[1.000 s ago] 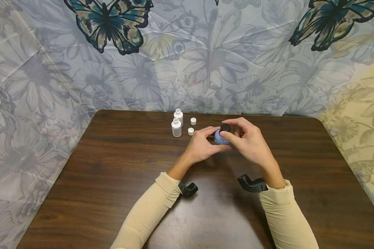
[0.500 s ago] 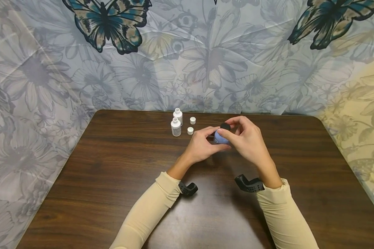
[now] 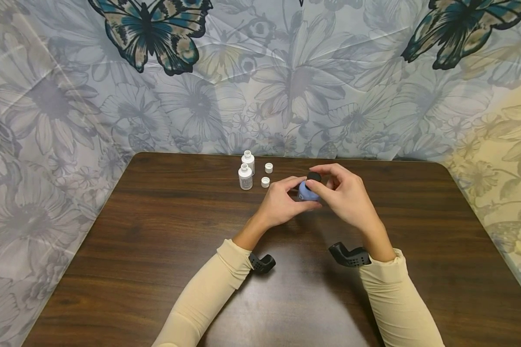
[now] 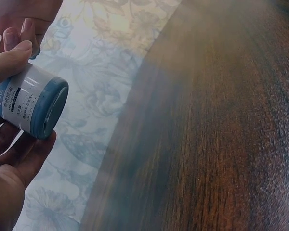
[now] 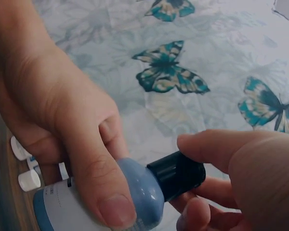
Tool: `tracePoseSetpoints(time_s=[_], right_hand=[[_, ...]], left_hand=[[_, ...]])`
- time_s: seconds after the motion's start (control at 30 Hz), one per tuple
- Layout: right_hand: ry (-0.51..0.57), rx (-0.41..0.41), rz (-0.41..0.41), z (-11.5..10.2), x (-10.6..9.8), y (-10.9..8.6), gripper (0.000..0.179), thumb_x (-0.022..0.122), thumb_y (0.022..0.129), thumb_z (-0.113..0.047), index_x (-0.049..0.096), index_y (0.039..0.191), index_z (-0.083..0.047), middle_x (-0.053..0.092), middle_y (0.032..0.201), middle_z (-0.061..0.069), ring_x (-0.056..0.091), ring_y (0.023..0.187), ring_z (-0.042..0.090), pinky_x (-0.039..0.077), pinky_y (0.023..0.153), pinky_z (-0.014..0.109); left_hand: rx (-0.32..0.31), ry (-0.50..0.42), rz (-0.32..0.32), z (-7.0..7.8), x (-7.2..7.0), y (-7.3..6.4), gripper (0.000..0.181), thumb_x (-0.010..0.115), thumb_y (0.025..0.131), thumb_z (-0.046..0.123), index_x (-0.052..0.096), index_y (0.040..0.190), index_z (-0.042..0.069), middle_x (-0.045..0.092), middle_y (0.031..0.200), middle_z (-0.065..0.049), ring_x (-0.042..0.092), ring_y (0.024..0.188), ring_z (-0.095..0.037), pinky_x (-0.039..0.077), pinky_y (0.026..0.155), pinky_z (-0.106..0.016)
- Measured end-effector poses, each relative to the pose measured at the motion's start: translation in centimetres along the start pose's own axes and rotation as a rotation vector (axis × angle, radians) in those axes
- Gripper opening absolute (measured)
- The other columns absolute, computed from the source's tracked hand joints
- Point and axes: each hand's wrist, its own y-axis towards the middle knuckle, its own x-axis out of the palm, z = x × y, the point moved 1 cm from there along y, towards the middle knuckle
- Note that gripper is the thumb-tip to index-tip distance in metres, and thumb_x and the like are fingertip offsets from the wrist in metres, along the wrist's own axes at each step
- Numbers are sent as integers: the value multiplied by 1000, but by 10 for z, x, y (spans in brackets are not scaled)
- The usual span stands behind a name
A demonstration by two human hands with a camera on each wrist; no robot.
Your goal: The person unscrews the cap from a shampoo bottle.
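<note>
My left hand (image 3: 282,203) grips a blue bottle (image 5: 142,187) round its body, a printed white label (image 4: 23,98) wrapping its side. In the left wrist view its blue base faces the camera. The thumb and fingers of my right hand (image 3: 349,197) pinch the black cap (image 5: 178,174) on the bottle's neck. In the right wrist view the cap sits against the blue shoulder, so whether it is loose cannot be told. Both hands are held above the far half of the table, and the bottle leans a little in the head view.
Two white bottles without caps (image 3: 245,177) stand left of the hands near the table's back edge. Beside them lie two small white caps, the nearer cap (image 3: 265,182) close to my left fingers. Behind the brown table (image 3: 156,231) hangs a butterfly-patterned cloth (image 3: 199,96).
The right hand's fingers shift slightly round the black cap and its wrist moves a little. The left hand and the blue bottle stay almost still.
</note>
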Motion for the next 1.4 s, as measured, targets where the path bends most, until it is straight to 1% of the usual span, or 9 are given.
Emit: tracePoseSetpoints(time_s=[0.13, 0.2, 0.3, 0.4, 0.63, 0.9, 1.03, 1.2, 1.4], right_hand=[[21, -8, -43, 1, -1, 0, 31, 73, 96, -23, 70, 126, -18, 57, 75, 5, 48, 60, 10, 39, 49, 24], [26, -10, -50, 1, -1, 0, 34, 73, 96, -23, 69, 129, -17, 61, 82, 6, 49, 61, 10, 40, 50, 24], [-1, -13, -18, 1, 1, 1, 37, 75, 94, -25, 68, 129, -15, 66, 98, 6, 49, 63, 9, 40, 52, 22], [-32, -11, 36, 1, 3, 1, 38, 80, 90, -27, 68, 123, -11, 66, 107, 5, 49, 64, 9, 39, 53, 21], [-52, -23, 74, 2, 6, 0, 33, 82, 88, -24, 69, 114, -8, 62, 95, 4, 47, 63, 9, 38, 52, 21], [-28, -57, 61, 3, 3, 0, 26, 78, 92, -21, 73, 115, -12, 59, 89, 1, 46, 62, 10, 37, 51, 21], [-4, -58, 22, 2, 1, -2, 26, 74, 95, -19, 73, 120, -14, 60, 90, -1, 47, 64, 9, 38, 52, 21], [26, -54, -22, 0, -1, -2, 28, 71, 97, -17, 71, 125, -16, 68, 103, 1, 49, 67, 10, 39, 55, 21], [-24, -40, 31, 3, 0, -1, 33, 78, 92, -24, 70, 123, -14, 65, 102, 3, 49, 66, 9, 39, 54, 21]], left_hand=[[-7, 16, 2, -1, -1, 0, 53, 91, 77, 25, 71, 125, 12, 75, 115, -2, 68, 99, -7, 56, 87, -17], [-10, 17, 6, -2, -1, 0, 54, 91, 77, 25, 71, 126, 12, 75, 114, -2, 68, 99, -8, 56, 87, -17], [-8, 4, 10, -3, -1, 0, 53, 91, 77, 25, 71, 124, 12, 76, 113, -2, 69, 97, -9, 56, 86, -18], [-7, -11, 12, -3, 1, 0, 51, 92, 77, 24, 72, 122, 13, 76, 111, -2, 69, 96, -9, 57, 86, -19], [-1, -15, 4, -3, 2, -1, 49, 92, 76, 25, 73, 120, 15, 77, 111, 0, 68, 98, -6, 56, 87, -18], [3, -14, -6, -3, 1, -1, 53, 91, 77, 24, 71, 126, 14, 76, 116, -2, 69, 101, -10, 58, 88, -23], [-2, -10, -4, -3, 2, 0, 52, 91, 77, 22, 71, 124, 12, 76, 114, -4, 69, 100, -11, 57, 87, -19], [-9, 2, 0, -4, 2, 0, 52, 91, 77, 22, 71, 123, 11, 76, 115, -4, 69, 101, -11, 56, 88, -17], [1, -3, 4, -5, 3, -1, 53, 91, 77, 23, 71, 125, 12, 76, 116, -4, 69, 102, -11, 57, 89, -19]])
